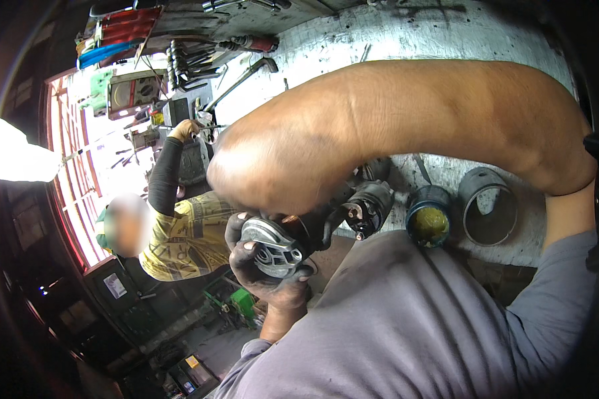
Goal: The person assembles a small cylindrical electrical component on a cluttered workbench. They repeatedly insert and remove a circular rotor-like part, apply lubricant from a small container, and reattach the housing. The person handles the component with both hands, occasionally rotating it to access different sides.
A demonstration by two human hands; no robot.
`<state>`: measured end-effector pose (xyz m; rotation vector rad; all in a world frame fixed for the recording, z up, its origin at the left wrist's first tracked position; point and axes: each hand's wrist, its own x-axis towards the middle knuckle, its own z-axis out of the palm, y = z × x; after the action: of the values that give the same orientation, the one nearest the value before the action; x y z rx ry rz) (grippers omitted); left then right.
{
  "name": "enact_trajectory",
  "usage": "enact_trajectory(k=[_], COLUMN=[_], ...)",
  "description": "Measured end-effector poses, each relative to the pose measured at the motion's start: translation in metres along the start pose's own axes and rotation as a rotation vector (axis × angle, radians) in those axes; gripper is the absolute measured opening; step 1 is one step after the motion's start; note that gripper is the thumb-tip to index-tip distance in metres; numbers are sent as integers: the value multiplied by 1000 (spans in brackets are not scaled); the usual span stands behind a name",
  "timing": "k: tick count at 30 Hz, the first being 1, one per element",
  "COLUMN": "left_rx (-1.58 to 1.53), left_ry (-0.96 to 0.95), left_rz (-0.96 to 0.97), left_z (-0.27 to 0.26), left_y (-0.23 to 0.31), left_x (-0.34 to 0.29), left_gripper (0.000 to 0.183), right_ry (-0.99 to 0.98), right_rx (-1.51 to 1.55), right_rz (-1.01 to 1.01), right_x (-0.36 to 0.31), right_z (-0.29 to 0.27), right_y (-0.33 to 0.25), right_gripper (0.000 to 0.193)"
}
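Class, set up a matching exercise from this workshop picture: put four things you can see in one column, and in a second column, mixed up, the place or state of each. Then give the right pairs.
Things
1. starter motor
2. grease tin
3. empty metal cylinder
4. wrenches

Place or state
A. open, with yellowish grease inside
B. at the back of the bench, in a row
C. held in the greasy left hand
D. hollow, farthest right on the bench

Pairs: 1-C, 2-A, 3-D, 4-B
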<state>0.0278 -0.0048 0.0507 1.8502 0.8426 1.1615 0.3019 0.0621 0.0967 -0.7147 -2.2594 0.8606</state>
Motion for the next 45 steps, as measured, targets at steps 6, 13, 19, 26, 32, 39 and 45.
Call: enact_trajectory(k=[6,13,19,26,32,39,45], left_rx=[85,-16,9,-28,-51,-427,-472], left_ry=[-68,-135,-122,-146,-285,-433,-508], left_rz=[46,9,26,122,207,176,100], left_z=[-7,-10,-6,-7,-16,-32,-47], left_y=[-4,2,2,-7,-12,-31,-45], left_x=[2,6,7,16,34,37,49], left_gripper=[87,81,76,77,75,109,89], right_ry=[170,213,239,365,390,310,524], right_rx=[299,156,333,436,271,-31,-307], right_rz=[79,141,225,271,249,356,529], right_x=[-21,-52,-52,-55,-51,-48,-32], right_z=[36,46,49,61,64,66,107], right_y=[9,-14,-20,-30,-32,-62,-93], right_gripper=[19,27,39,44,47,73,90])
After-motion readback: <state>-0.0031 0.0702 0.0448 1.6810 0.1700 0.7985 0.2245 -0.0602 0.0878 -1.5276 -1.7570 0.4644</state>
